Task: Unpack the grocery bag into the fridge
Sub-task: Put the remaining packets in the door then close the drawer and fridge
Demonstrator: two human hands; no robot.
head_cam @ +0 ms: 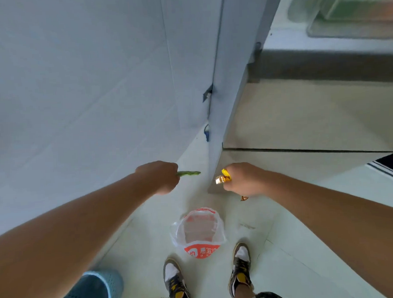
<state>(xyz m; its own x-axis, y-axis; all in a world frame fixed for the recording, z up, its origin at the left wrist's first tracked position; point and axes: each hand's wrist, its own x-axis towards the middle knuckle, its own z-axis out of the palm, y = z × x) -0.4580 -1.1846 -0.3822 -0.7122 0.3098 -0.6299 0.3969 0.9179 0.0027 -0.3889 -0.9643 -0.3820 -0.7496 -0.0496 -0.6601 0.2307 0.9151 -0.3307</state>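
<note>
While both hands are loaded, the step in hand looks like carrying two items up from the grocery bag (198,232) to the fridge (303,116). The left hand (163,176) has its fingers curled round the stem end of a slim green vegetable (189,173), which pokes out sideways toward the fridge. The right hand (242,180) is clenched on a gold-wrapped packet (222,179), foil showing at both ends of the fist. The bag sits open-mouthed on the floor (299,268) just ahead of the person's shoes. Its thin clear walls show little inside, though blur makes it hard to say whether it is empty.

The lower front of the fridge is closed. The open part is high at the right, where what seems to be a clear drawer (354,10) shows a greenish blur.

To do this well, I would raise both hands together and turn right toward that opening, keeping the vegetable's free tip away from the cabinet's near corner. The vegetable belongs with the greens, so the left hand should go in first and set it down flat, not drop it. The packet can then go on a shelf. It is best held lightly so the wrapper is not crushed. Stepping round the bag avoids kicking it or the blue slipper (89,293) by the left foot.
</note>
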